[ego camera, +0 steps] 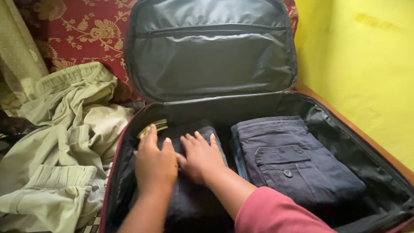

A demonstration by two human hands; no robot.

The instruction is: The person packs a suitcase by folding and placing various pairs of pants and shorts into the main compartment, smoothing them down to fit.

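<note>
Both hands, left hand (155,162) and right hand (200,157), press flat and open-palmed on a dark folded garment (194,198) inside the suitcase (345,129), gripping nothing. Beside them lie folded navy trousers (293,159), already packed; the olive clothes (60,138) remain outside

A crumpled olive-green garment (60,146) is lying left of the case, resting against a red floral cloth (82,30). A yellow wall (362,64) is rising on the right, with a brown ledge (358,129) running along its base

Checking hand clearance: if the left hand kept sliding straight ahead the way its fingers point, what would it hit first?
Probably the olive-striped folded item just past the left hand's fingertips, tucked at the suitcase's back wall. The hand lies flat on the dark folded garment; depth is unclear.
</note>
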